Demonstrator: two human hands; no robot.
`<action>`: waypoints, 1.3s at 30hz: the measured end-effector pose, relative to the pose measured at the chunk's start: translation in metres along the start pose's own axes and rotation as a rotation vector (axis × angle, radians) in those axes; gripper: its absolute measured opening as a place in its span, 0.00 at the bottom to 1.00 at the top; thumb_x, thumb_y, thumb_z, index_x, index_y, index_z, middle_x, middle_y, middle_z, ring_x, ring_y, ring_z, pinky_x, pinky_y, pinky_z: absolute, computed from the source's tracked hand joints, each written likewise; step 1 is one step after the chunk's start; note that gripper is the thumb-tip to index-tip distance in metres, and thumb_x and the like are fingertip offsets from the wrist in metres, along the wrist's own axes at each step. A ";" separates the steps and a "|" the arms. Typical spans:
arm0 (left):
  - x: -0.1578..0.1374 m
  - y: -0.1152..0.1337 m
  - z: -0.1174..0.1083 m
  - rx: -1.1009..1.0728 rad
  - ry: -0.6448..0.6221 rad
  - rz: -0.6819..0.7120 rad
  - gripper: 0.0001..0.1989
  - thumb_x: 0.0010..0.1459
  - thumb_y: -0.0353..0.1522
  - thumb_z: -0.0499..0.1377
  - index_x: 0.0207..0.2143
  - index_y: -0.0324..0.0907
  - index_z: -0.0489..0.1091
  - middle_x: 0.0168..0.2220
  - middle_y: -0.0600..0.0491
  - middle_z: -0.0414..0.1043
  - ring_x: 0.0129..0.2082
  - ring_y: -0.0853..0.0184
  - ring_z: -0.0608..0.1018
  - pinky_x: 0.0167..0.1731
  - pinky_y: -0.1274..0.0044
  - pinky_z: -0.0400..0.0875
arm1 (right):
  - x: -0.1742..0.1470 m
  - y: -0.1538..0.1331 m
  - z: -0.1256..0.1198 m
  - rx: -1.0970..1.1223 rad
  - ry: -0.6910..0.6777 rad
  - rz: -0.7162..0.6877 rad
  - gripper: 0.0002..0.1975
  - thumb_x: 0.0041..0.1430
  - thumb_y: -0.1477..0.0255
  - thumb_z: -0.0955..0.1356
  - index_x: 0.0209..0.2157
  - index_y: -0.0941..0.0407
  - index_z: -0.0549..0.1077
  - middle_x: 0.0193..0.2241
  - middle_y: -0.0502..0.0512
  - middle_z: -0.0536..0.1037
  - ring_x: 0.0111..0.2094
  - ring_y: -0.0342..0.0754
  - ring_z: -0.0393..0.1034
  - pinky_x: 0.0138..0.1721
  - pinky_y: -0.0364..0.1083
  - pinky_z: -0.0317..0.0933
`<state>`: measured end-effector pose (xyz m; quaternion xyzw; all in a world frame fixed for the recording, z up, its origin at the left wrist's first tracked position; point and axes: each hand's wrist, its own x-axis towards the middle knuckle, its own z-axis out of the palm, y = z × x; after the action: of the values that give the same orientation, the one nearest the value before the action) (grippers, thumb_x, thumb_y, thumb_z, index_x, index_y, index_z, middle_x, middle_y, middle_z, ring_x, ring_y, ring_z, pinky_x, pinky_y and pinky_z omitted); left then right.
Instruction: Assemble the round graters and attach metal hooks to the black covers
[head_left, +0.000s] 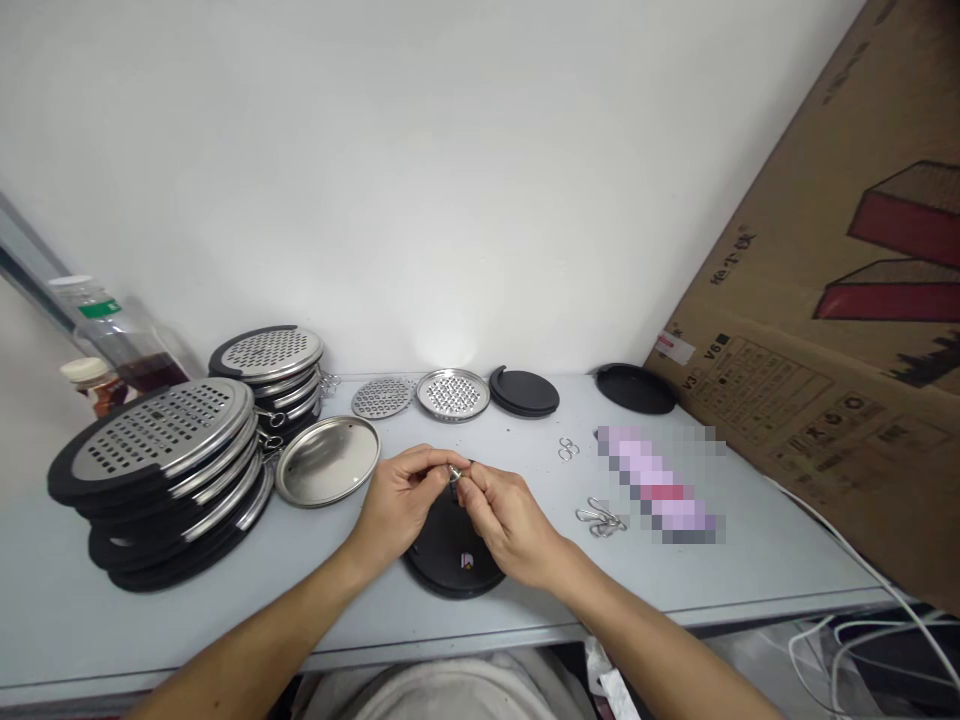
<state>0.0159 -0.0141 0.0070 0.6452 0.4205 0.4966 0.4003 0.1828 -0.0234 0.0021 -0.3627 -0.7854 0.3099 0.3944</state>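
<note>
Here we are at the grey tabletop [675,580], and your two hands meet right over the black round cover [450,580], the one with the small pale logo [466,562]. Your left hand [405,500] has thumb and forefinger pressed tight on a small shiny metal fitting [454,474], and your right hand [510,515] pinches in from the other side: a narrow, two-handed grip, fingertips nearly touching. The fitting sits above the far part of that black cover; whether it is fastened there, I can't tell, your fingers hide too much.

Out to the left of the black cover, a shallow metal dish [330,462] lies propped at a slight tilt, and further left rises a stack of round graters [161,430], black-rimmed, wire loops poking out. A second grater stack [274,352] stands farther back on that side, with a clear bottle of dark liquid [150,365] and a white-lidded jar [94,385] beyond the nearer pile.

Straight beyond the black cover, along the wall, come a flat perforated disc [381,398], a rimmed grater plate [452,392] and some stacked black covers [525,392]. Right of the black cover: little metal rings [568,450], a cluster of wire clips [600,517], a pixelated purple item [660,480]. Farthest right, a black round tray [636,388] nestles near a big cardboard box [810,320].
</note>
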 end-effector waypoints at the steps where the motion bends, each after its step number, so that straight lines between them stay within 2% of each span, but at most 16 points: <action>1: 0.000 0.000 0.001 -0.015 0.001 -0.009 0.10 0.57 0.30 0.57 0.34 0.41 0.79 0.28 0.53 0.75 0.24 0.71 0.72 0.24 0.80 0.66 | 0.000 0.000 0.000 0.063 -0.011 0.032 0.17 0.70 0.65 0.56 0.26 0.54 0.58 0.20 0.46 0.62 0.21 0.42 0.55 0.26 0.42 0.52; 5: 0.001 -0.005 0.001 -0.129 -0.015 -0.086 0.09 0.58 0.32 0.58 0.36 0.40 0.78 0.21 0.56 0.68 0.22 0.72 0.68 0.24 0.80 0.63 | -0.001 -0.001 0.001 0.404 -0.070 0.183 0.18 0.69 0.59 0.56 0.28 0.54 0.60 0.16 0.42 0.57 0.17 0.40 0.50 0.20 0.40 0.47; 8: 0.003 -0.008 -0.003 -0.230 0.011 -0.109 0.08 0.58 0.32 0.59 0.36 0.40 0.77 0.20 0.57 0.65 0.23 0.72 0.67 0.25 0.80 0.63 | -0.002 -0.001 0.001 0.510 -0.102 0.226 0.18 0.69 0.57 0.58 0.28 0.54 0.60 0.16 0.41 0.56 0.17 0.39 0.48 0.19 0.40 0.45; 12: 0.005 -0.002 -0.010 -0.154 0.056 -0.032 0.07 0.59 0.32 0.59 0.37 0.41 0.77 0.21 0.58 0.65 0.23 0.72 0.68 0.26 0.81 0.64 | 0.000 -0.002 -0.003 0.318 -0.077 0.165 0.19 0.70 0.60 0.57 0.28 0.55 0.65 0.17 0.43 0.60 0.19 0.40 0.54 0.23 0.40 0.51; 16: 0.007 0.007 -0.015 0.033 0.111 0.012 0.09 0.59 0.34 0.60 0.39 0.42 0.77 0.25 0.56 0.71 0.25 0.72 0.71 0.27 0.81 0.67 | 0.002 0.001 -0.010 0.048 0.059 0.033 0.15 0.69 0.65 0.60 0.33 0.55 0.73 0.21 0.48 0.69 0.26 0.44 0.66 0.34 0.44 0.60; 19: 0.010 0.005 -0.017 0.078 0.064 -0.022 0.10 0.58 0.36 0.61 0.40 0.41 0.77 0.33 0.52 0.77 0.31 0.68 0.76 0.33 0.78 0.71 | 0.004 0.006 -0.014 0.030 0.153 0.058 0.14 0.68 0.65 0.62 0.33 0.55 0.75 0.22 0.50 0.73 0.27 0.45 0.69 0.34 0.44 0.62; 22: 0.012 0.002 -0.017 0.112 0.042 -0.038 0.11 0.59 0.38 0.61 0.38 0.40 0.77 0.38 0.49 0.79 0.38 0.63 0.78 0.40 0.75 0.73 | 0.004 0.010 -0.014 0.018 0.234 0.077 0.12 0.66 0.65 0.64 0.34 0.55 0.77 0.23 0.51 0.75 0.24 0.45 0.69 0.31 0.45 0.63; 24: 0.013 0.001 -0.017 0.089 0.040 -0.046 0.12 0.59 0.39 0.60 0.37 0.39 0.77 0.35 0.49 0.78 0.36 0.64 0.78 0.38 0.75 0.73 | 0.003 0.012 -0.012 -0.038 0.287 0.040 0.11 0.65 0.65 0.66 0.33 0.54 0.78 0.24 0.52 0.76 0.23 0.45 0.69 0.30 0.45 0.63; 27: 0.013 0.002 -0.016 -0.006 -0.059 -0.093 0.14 0.60 0.40 0.60 0.36 0.38 0.76 0.28 0.52 0.76 0.28 0.68 0.76 0.31 0.78 0.73 | 0.002 0.014 -0.005 -0.136 0.323 -0.076 0.08 0.63 0.67 0.67 0.34 0.53 0.78 0.25 0.54 0.77 0.25 0.47 0.70 0.29 0.46 0.63; 29: 0.012 0.003 -0.014 -0.040 -0.099 -0.112 0.13 0.60 0.39 0.60 0.34 0.38 0.76 0.27 0.53 0.76 0.26 0.69 0.75 0.30 0.78 0.72 | 0.002 0.014 -0.002 -0.157 0.316 -0.106 0.07 0.63 0.68 0.68 0.33 0.53 0.77 0.25 0.53 0.76 0.26 0.46 0.69 0.29 0.46 0.63; 31: 0.010 0.004 -0.013 -0.039 -0.108 -0.093 0.10 0.59 0.37 0.61 0.34 0.39 0.76 0.30 0.52 0.77 0.30 0.67 0.77 0.33 0.78 0.72 | 0.003 0.012 0.000 -0.106 0.316 -0.072 0.04 0.59 0.68 0.71 0.35 0.54 0.75 0.29 0.54 0.76 0.30 0.47 0.70 0.32 0.46 0.65; 33: 0.008 0.005 -0.011 0.010 -0.126 -0.026 0.08 0.59 0.34 0.62 0.36 0.40 0.77 0.34 0.50 0.79 0.35 0.66 0.78 0.38 0.77 0.72 | 0.005 0.009 -0.002 0.055 0.288 -0.004 0.15 0.55 0.68 0.73 0.44 0.53 0.73 0.41 0.58 0.76 0.41 0.50 0.71 0.39 0.47 0.68; 35: 0.006 0.006 -0.010 0.091 -0.146 0.054 0.07 0.59 0.33 0.61 0.38 0.40 0.77 0.35 0.51 0.78 0.35 0.66 0.78 0.38 0.77 0.71 | 0.007 0.006 -0.006 0.299 0.148 0.071 0.24 0.56 0.66 0.72 0.54 0.52 0.67 0.49 0.59 0.74 0.48 0.51 0.70 0.43 0.48 0.68; 37: 0.004 0.008 -0.009 0.188 -0.156 0.119 0.07 0.59 0.31 0.60 0.39 0.41 0.76 0.31 0.53 0.76 0.31 0.69 0.76 0.33 0.79 0.69 | 0.010 0.004 -0.011 0.488 -0.009 0.133 0.21 0.61 0.64 0.69 0.54 0.53 0.69 0.45 0.58 0.76 0.43 0.49 0.73 0.41 0.48 0.69; 39: 0.003 0.010 -0.009 0.262 -0.169 0.156 0.05 0.59 0.30 0.60 0.37 0.41 0.76 0.28 0.55 0.74 0.28 0.70 0.73 0.30 0.80 0.67 | 0.012 0.005 -0.014 0.558 -0.071 0.177 0.16 0.62 0.62 0.68 0.48 0.56 0.74 0.37 0.56 0.78 0.34 0.46 0.73 0.35 0.45 0.69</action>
<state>0.0089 -0.0140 0.0189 0.7621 0.3952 0.4109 0.3068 0.1911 -0.0079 0.0100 -0.2962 -0.6484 0.5597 0.4226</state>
